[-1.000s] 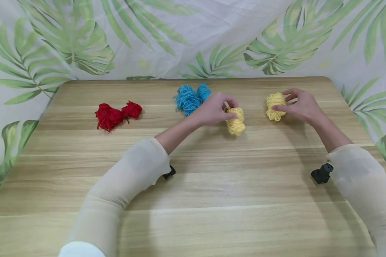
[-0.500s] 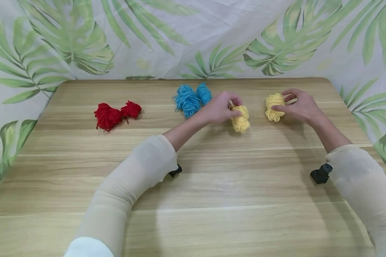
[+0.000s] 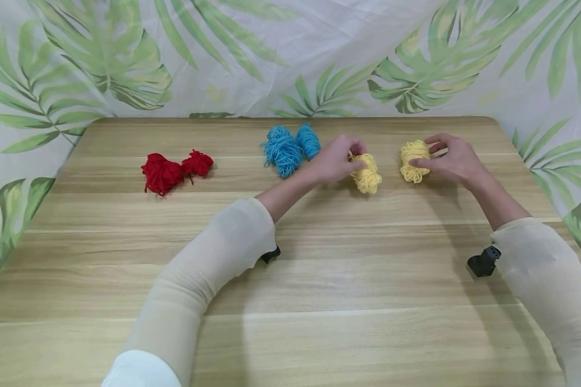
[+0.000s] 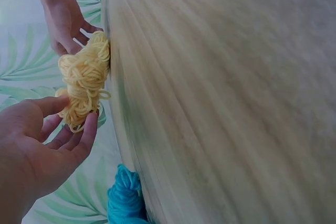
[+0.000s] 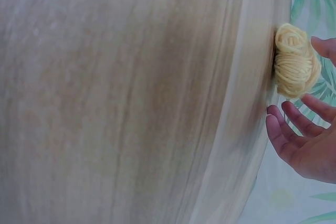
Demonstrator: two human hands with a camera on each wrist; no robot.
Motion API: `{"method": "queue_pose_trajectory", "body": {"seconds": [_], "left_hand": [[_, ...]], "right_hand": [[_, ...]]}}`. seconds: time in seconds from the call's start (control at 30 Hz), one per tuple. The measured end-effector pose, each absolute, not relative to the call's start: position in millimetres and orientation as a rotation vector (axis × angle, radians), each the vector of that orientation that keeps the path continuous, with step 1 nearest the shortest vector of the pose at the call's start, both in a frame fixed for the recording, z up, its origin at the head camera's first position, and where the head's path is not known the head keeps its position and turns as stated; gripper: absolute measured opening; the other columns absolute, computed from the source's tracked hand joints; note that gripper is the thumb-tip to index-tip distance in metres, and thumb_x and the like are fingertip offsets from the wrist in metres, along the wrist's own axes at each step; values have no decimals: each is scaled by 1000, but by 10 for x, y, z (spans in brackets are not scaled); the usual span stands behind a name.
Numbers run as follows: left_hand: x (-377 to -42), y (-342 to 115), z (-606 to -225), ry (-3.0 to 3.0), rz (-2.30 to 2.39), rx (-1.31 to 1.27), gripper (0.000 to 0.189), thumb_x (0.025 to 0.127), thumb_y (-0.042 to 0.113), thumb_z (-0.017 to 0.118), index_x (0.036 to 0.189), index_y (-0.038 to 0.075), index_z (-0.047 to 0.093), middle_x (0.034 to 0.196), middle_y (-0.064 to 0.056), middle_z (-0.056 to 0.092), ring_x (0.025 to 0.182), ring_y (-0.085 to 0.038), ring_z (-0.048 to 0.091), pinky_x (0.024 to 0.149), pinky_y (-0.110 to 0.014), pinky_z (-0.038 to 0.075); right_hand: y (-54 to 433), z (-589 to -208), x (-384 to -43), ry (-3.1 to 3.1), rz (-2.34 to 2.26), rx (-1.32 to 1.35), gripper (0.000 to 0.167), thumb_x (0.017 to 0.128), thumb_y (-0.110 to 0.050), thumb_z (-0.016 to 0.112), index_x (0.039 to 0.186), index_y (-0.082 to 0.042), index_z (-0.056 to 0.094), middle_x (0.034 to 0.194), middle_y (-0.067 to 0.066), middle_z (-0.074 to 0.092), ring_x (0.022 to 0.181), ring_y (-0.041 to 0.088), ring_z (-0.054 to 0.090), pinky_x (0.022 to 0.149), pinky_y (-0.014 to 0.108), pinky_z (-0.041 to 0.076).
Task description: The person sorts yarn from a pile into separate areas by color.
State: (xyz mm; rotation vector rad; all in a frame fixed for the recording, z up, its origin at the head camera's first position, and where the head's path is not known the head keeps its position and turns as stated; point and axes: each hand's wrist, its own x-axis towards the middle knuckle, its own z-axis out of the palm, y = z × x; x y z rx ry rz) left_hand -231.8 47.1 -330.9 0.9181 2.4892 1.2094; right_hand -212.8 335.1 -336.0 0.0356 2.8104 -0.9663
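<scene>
My left hand (image 3: 338,159) pinches one end of a yellow yarn bundle (image 3: 368,178), just above the table right of centre. The left wrist view shows thumb and fingertips around the lower end of this yellow bundle (image 4: 84,74). A second yellow yarn bundle (image 3: 414,161) lies on the table to the right. My right hand (image 3: 452,160) is beside it, thumb overlapping its edge in the head view. In the right wrist view the fingers of my right hand (image 5: 310,142) are spread and loosely bent around that bundle (image 5: 295,62).
Two blue yarn bundles (image 3: 283,152) lie at the back middle, behind my left forearm. Two red yarn bundles (image 3: 162,174) lie at the left. The wooden table (image 3: 348,301) meets a leaf-print cloth (image 3: 329,54) at its back edge.
My left hand has moved a little to the right with the yellow yarn bundle, bringing it closer to the other one. The right hand has stayed in place.
</scene>
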Motion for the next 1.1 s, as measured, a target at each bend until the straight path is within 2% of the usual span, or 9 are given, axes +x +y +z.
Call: {"method": "queue_pose_trajectory", "body": {"seconds": [0.67,1.1], "left_hand": [[-2359,708,-3406,2513,1276,871,11,97,6,72,104,0,68,98,-7,66,92,-16,58,80,-23,46],[-2395,860,-3398,2530,1222,848,8,98,9,72,101,4,66,96,-3,64,92,-13,57,81,-21,46]], "right_hand": [[3363,-3363,-2143,2821,-950,40,82,93,-50,74,149,4,45,140,33,51,126,48,51,101,60,42],[3383,-3372,-2123,2841,-998,38,75,94,-44,74,146,4,48,138,31,54,123,45,53,92,45,46]]}}
